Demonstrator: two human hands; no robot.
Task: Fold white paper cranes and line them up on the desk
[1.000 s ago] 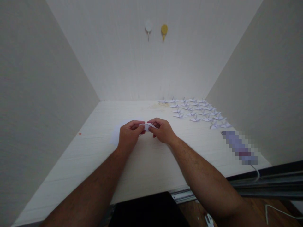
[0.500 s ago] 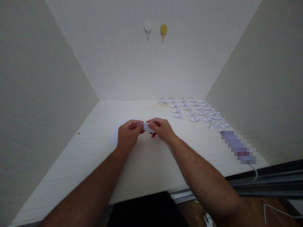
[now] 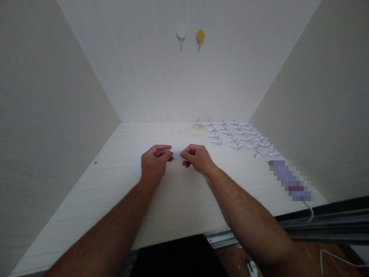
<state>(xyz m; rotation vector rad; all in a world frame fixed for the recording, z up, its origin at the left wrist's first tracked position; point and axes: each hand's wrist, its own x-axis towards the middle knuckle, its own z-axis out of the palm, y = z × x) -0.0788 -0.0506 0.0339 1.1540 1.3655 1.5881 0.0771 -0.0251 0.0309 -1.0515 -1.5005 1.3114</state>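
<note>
A small folded piece of white paper [image 3: 177, 155] is held between my two hands above the middle of the white table. My left hand [image 3: 156, 161] pinches its left end between thumb and fingers. At the right end, my right hand [image 3: 197, 157] grips it the same way, thumb on top. White paper [image 3: 137, 164] lies on the table beside and partly under my left hand. Folded white paper cranes [image 3: 236, 144] stand in rows at the back right of the table.
A pixelated flat object [image 3: 290, 181] with a white cable lies at the table's right edge. A small orange spot [image 3: 95, 162] is at the left. White [image 3: 181, 32] and yellow [image 3: 200, 35] hooks are on the back wall. Walls rise at both sides.
My left hand has shifted slightly left, so the hands are a little farther apart and more of the folded paper shows between them. My right hand has hardly moved.
</note>
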